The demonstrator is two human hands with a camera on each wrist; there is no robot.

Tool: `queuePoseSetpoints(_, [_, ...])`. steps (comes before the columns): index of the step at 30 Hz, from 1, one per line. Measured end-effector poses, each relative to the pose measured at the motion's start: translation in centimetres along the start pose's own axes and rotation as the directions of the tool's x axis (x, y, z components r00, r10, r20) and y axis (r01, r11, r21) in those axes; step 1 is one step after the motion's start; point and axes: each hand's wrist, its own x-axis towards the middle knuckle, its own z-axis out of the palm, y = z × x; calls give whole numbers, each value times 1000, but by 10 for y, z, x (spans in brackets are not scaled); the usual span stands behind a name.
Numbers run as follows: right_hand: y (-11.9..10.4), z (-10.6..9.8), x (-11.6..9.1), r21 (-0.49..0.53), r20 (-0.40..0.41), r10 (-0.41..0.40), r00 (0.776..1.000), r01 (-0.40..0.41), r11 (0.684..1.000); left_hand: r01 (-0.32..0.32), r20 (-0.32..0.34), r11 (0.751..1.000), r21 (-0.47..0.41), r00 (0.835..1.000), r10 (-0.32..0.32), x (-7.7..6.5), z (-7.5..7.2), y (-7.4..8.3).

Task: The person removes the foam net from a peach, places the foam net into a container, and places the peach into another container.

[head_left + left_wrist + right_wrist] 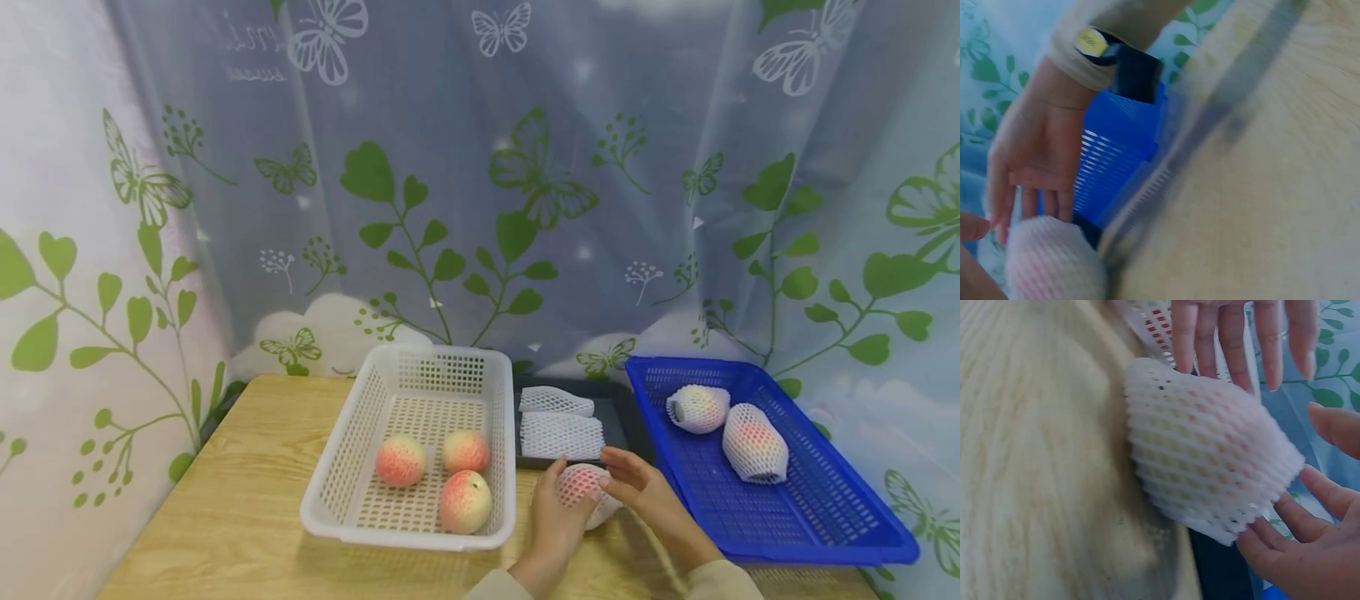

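Observation:
A peach in a white foam net sleeve (588, 492) is between my two hands, over the near side of the table. My left hand (558, 521) lies along its left side. In the right wrist view the left fingers (1233, 337) are straight and reach down to the net. My right hand (656, 500) is at the other side, its fingertips right at the sleeve's edge and its thumb (1338, 428) held away. The left wrist view shows the right palm (1041, 144) with straight fingers behind the sleeved peach (1054, 262).
A white basket (408, 540) with three bare peaches stands to the left. Behind my hands a black tray (618, 417) holds flat foam net sleeves (562, 435). To the right, a blue basket (817, 508) contains two sleeved peaches (756, 442). A patterned curtain (450, 208) hangs behind.

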Motion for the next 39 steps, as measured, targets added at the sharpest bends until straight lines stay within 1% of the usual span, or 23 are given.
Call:
queuePoseSetpoints(2, [3, 3, 0, 3, 2, -2, 1000, 2, 1000, -10, -22, 1000, 17, 1000, 10, -2, 1, -9])
queuePoseSetpoints(5, [8, 5, 1, -10, -5, 22, 1000, -22, 1000, -36, -50, 999, 40, 998, 38, -3, 3, -20])
queuePoseSetpoints(8, [11, 7, 3, -40, -14, 54, 998, -55, 998, -45, -68, 997, 56, 996, 49, -3, 5, -30])
queuePoseSetpoints(11, [13, 7, 3, -69, -6, 83, 996, -84, 994, -27, -72, 996, 81, 997, 33, -3, 5, -38])
queuePoseSetpoints(13, [14, 7, 3, -75, 13, 96, 995, -94, 993, -12, -66, 995, 97, 998, 18, -2, 4, -42])
queuePoseSetpoints(16, [15, 5, 4, -74, 64, 88, 994, -83, 994, -16, -51, 991, 136, 998, 23, -2, 1, -44])
queuePoseSetpoints(20, [18, 5, 5, -45, 137, 83, 987, -77, 996, -8, -19, 990, 142, 1000, 11, -2, -1, -46])
queuePoseSetpoints(25, [20, 8, 5, 33, 166, 117, 979, -124, 992, 16, 11, 991, 135, 1000, -18, -2, -3, -47])
queuePoseSetpoints(27, [20, 8, 6, 60, 171, 128, 977, -140, 988, 15, 16, 991, 135, 1000, -17, -2, -3, -47])
queuePoseSetpoints(31, [20, 8, 6, 73, 168, 132, 977, -146, 987, 18, 21, 992, 124, 1000, -20, -2, -4, -47])
queuePoseSetpoints(35, [20, 6, 5, 91, 166, 108, 980, -125, 988, -29, 5, 994, 106, 1000, 29, -3, -3, -45])
queuePoseSetpoints(37, [18, 4, 4, 115, 173, 99, 980, -120, 986, -72, -5, 993, 89, 997, 73, -3, -2, -43])
queuePoseSetpoints(39, [15, 2, 4, 131, 174, 93, 980, -117, 984, -132, -16, 988, 81, 991, 134, -1, -2, -41])
